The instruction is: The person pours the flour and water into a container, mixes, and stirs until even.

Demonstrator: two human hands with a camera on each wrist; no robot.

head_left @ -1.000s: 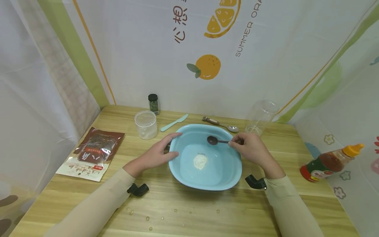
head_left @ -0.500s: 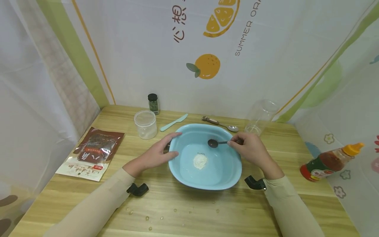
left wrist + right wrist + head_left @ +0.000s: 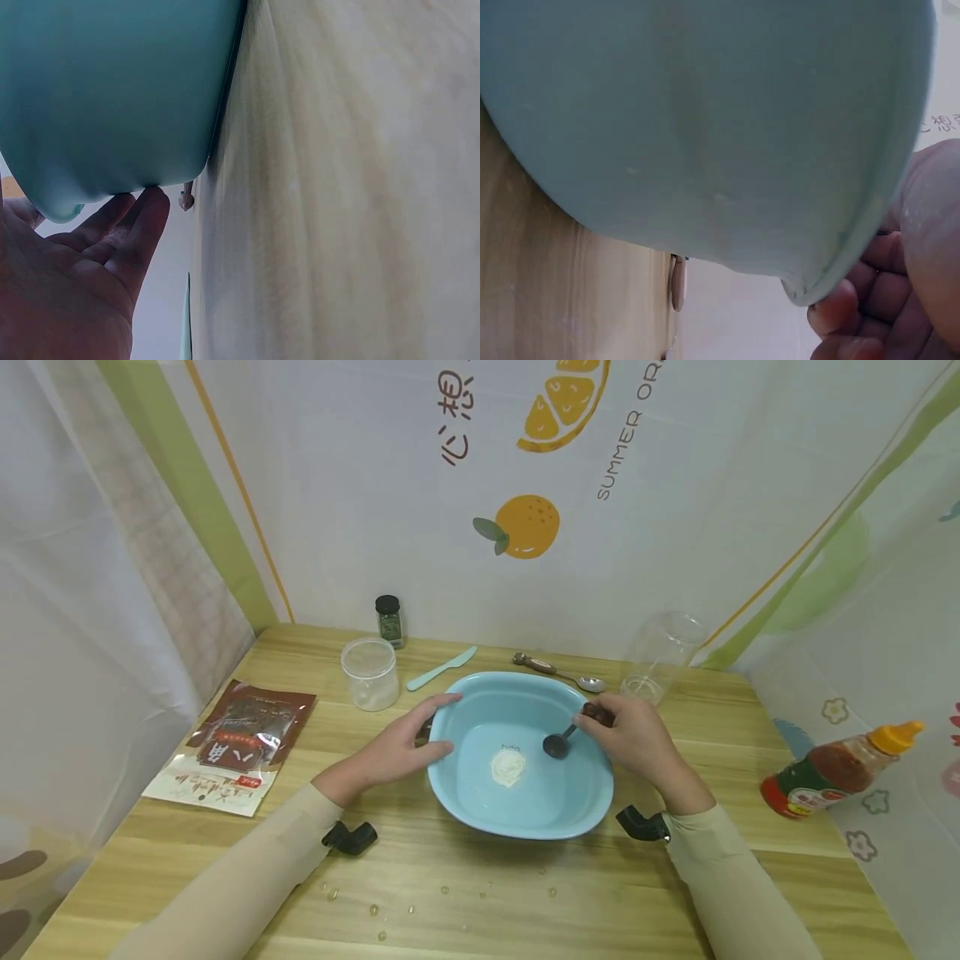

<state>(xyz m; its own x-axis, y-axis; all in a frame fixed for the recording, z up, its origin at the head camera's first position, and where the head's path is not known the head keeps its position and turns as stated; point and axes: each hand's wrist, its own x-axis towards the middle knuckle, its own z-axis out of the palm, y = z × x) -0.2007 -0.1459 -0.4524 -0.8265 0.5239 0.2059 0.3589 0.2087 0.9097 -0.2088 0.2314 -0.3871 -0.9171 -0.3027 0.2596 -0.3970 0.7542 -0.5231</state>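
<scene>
A light blue basin (image 3: pixel 517 814) stands on the wooden table, with a small mound of white powder (image 3: pixel 507 768) on its bottom. At its left side, my left hand (image 3: pixel 401 745) grips the rim, thumb over the edge. In the left wrist view, the fingers (image 3: pixel 146 225) lie against the basin's outer wall. Over the right rim, my right hand (image 3: pixel 637 735) pinches the handle of a dark brown spoon (image 3: pixel 557 745). The spoon's bowl hangs down inside the basin, right of the powder. Seen from the right wrist, curled fingers (image 3: pixel 836 307) are right at the rim.
Behind the basin lie a pale green knife (image 3: pixel 442 668) and a metal spoon (image 3: pixel 558 672). A clear tub (image 3: pixel 371 677), a spice jar (image 3: pixel 389 622) and a clear glass jar (image 3: pixel 663 652) stand nearby. A brown packet (image 3: pixel 232 747) lies left; a sauce bottle (image 3: pixel 832 772) stands right.
The brown spoon's bowl has swung right and toward me, so it now tilts down instead of pointing left. The left hand and the basin keep their places.
</scene>
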